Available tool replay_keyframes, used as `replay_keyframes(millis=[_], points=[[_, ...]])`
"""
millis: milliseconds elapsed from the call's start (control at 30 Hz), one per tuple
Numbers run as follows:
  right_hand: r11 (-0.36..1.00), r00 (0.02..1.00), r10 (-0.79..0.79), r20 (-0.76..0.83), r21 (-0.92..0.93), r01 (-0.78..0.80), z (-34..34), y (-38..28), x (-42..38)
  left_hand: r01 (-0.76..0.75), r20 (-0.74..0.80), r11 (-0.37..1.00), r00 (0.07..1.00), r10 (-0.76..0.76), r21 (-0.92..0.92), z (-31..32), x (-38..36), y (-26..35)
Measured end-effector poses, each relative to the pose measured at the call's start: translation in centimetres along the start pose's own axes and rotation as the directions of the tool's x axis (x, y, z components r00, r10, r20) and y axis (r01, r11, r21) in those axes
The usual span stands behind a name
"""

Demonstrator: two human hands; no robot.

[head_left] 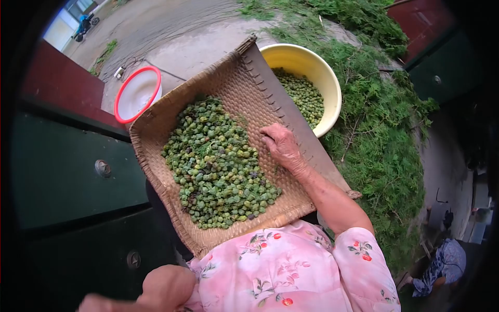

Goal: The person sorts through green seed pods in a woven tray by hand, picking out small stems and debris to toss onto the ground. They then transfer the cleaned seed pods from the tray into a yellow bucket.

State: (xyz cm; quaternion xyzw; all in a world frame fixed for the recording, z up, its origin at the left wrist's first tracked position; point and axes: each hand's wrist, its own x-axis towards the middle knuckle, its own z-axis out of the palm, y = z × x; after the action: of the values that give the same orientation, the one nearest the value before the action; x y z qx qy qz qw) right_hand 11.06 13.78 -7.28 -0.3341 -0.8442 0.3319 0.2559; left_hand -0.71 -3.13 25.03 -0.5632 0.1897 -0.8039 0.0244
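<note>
A woven winnowing tray (244, 78) rests tilted across my lap. On it lies a heap of small green cones (218, 166), mixed with a few dark ones and some green sprigs. My right hand (282, 144) is over the tray just right of the heap, its fingers curled closed; what they hold, if anything, is hidden. Low at the left edge, away from the tray, my left hand (96, 302) is blurred and partly cut off, so its fingers cannot be made out.
A yellow basin (332, 93) with more green cones stands beyond the tray. Left of it is a white basin with a red rim (119, 101). Cut evergreen branches (384, 151) cover the ground at right. Dark green door panels (67, 171) stand close at left. Another person (447, 262) is at lower right.
</note>
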Motion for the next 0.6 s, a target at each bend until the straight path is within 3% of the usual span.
replay_keyframes(millis=[67, 100, 133, 167, 233, 300, 367, 600], points=[[0.985, 0.985, -0.173, 0.024, 0.016, 0.173, 0.5, -1.7, 0.1, -0.325, -0.209, 0.867, 0.942, 0.262, -0.378, -0.8, -0.9, -0.3], [0.965, 0.965, -0.261, 0.036, 0.028, 0.261, 0.7, -2.7, 0.2, 0.157, -0.248, 0.978, 0.951, -0.186, -0.135, -2.8, -3.7, 1.6], [0.950, 0.945, -0.312, 0.102, 0.025, 0.311, 1.0, -3.2, 0.1, 0.623, -0.394, 0.779, 0.735, -0.552, 0.069, -4.8, -6.7, 3.5], [0.937, 0.931, -0.344, 0.121, -0.011, 0.348, 1.1, -3.7, 0.0, 0.928, -0.599, 0.337, 0.363, -0.714, 0.160, -6.1, -9.2, 4.9], [0.903, 0.900, -0.402, 0.165, -0.087, 0.420, 0.8, -4.2, -0.2, 0.995, -0.784, 0.056, 0.095, -0.614, 0.077, -8.4, -13.1, 4.9], [0.932, 0.922, -0.334, 0.195, -0.079, 0.354, 0.3, -3.2, -0.6, 0.999, -0.836, -0.047, -0.005, -0.548, 0.025, -10.7, -16.7, 6.2], [0.933, 0.927, -0.293, 0.235, -0.141, 0.331, -0.5, -2.3, -0.9, 0.996, -0.861, -0.085, -0.041, -0.506, 0.003, -11.7, -18.1, 7.0], [0.974, 0.981, -0.186, 0.054, -0.120, 0.191, -1.2, -1.4, 0.2, 0.992, -0.877, -0.124, -0.093, -0.471, -0.039, -14.3, -20.0, 8.8]])
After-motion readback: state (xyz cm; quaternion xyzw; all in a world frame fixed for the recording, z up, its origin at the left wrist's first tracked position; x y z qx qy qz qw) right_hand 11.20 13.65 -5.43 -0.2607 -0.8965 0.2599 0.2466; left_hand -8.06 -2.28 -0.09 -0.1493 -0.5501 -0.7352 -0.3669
